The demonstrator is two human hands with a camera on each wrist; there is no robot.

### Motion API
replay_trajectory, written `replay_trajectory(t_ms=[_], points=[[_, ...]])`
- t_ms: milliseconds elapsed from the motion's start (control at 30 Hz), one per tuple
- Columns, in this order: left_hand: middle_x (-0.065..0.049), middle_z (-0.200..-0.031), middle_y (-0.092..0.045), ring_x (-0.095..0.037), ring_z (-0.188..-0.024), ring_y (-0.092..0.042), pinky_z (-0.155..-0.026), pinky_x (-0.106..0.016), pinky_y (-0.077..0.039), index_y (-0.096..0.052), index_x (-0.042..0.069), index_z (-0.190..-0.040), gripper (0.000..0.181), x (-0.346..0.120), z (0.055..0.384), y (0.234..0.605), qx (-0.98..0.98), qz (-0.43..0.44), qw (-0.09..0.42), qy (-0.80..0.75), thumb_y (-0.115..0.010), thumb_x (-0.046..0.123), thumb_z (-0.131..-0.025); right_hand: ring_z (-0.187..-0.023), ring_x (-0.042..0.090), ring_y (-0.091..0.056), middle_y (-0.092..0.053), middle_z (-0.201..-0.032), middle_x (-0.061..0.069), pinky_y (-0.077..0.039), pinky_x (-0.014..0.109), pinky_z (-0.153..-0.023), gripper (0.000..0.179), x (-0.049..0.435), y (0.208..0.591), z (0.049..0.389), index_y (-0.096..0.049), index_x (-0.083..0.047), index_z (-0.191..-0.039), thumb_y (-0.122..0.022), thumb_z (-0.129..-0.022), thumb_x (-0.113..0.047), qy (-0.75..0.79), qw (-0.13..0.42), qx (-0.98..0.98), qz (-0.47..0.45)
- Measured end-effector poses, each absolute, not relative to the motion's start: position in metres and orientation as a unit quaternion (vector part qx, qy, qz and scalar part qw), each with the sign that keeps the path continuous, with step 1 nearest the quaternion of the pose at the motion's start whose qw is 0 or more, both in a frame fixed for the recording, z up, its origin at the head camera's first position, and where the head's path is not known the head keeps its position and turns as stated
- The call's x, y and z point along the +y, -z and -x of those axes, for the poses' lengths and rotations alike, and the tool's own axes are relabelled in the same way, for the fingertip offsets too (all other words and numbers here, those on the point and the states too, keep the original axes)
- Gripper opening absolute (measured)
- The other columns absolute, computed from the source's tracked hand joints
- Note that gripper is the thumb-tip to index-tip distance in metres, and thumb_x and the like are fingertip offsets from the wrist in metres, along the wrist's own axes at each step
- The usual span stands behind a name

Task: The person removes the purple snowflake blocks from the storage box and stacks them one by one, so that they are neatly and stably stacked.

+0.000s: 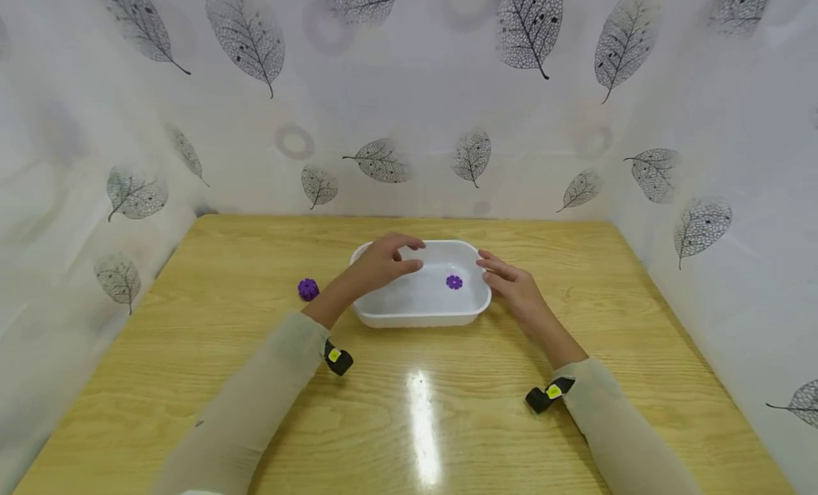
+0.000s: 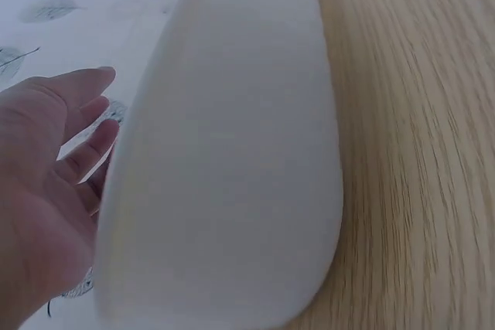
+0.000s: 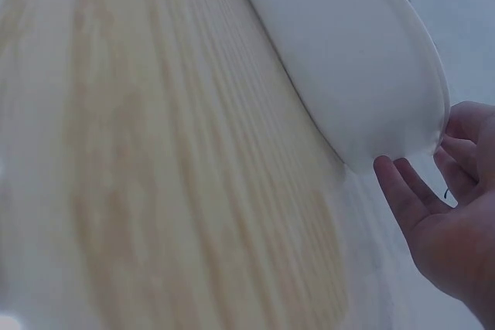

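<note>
A white oval-cornered plastic tub [image 1: 422,319] sits on the table, with one purple flower-shaped disc [image 1: 454,282] lying on its floor toward the right. My left hand [image 1: 381,262] hovers over the tub's left part, thumb and fingers spread apart with nothing between them. In the left wrist view the tub's outer wall [image 2: 224,152] hides part of that hand's fingers. At the tub's right end, my right hand [image 1: 516,290] rests its extended fingers against the rim and outer wall, as the right wrist view shows too. Left of the tub lies a small purple bundle of similar notched discs [image 1: 308,290].
A light wooden table [image 1: 396,395] carries everything, with a bright reflection near its front. White curtains [image 1: 409,97] printed with dark leaves close off the back and both sides. Black camera straps [image 1: 339,358] sit on both sleeves.
</note>
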State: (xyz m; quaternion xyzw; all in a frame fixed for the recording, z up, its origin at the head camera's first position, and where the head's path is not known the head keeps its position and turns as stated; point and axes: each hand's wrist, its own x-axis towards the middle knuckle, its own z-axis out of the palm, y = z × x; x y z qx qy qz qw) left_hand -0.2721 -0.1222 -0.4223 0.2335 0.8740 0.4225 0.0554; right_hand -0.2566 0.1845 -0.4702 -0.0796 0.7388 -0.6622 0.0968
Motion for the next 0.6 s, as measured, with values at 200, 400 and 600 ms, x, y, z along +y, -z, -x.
replay_trajectory(t_ms=[200,400,600], points=[[-0.006,-0.135,-0.062,-0.022,-0.105,-0.061,-0.090,-0.038,-0.052,-0.062,0.016,-0.136,0.041,-0.091,0.287,0.424,0.891,-0.234,0.075,-0.381,-0.067,0.032,-0.098,-0.149,0.022,-0.035,-0.039,-0.161,-0.005,-0.049,0.020,-0.098,0.046,0.184,0.469,0.257,-0.057,-0.003,-0.140,-0.063,-0.101,-0.025,0.663,0.099,0.738,0.078],[-0.005,-0.132,-0.064,-0.024,-0.119,-0.059,-0.101,-0.039,-0.049,-0.063,0.015,-0.135,0.041,-0.064,0.297,0.431,0.901,-0.254,0.088,-0.341,-0.069,0.028,-0.096,-0.150,0.023,-0.034,-0.038,-0.161,-0.004,-0.049,0.020,-0.098,0.046,0.184,0.469,0.257,-0.057,-0.003,-0.141,-0.062,-0.101,-0.026,0.656,0.099,0.743,0.082],[-0.005,-0.131,-0.065,-0.022,-0.122,-0.059,-0.105,-0.040,-0.047,-0.064,0.013,-0.133,0.042,-0.049,0.300,0.438,0.905,-0.260,0.126,-0.311,-0.071,0.027,-0.095,-0.150,0.024,-0.034,-0.038,-0.161,-0.002,-0.050,0.019,-0.097,0.046,0.184,0.470,0.258,-0.056,-0.002,-0.140,-0.063,-0.101,-0.025,0.662,0.100,0.738,0.084]])
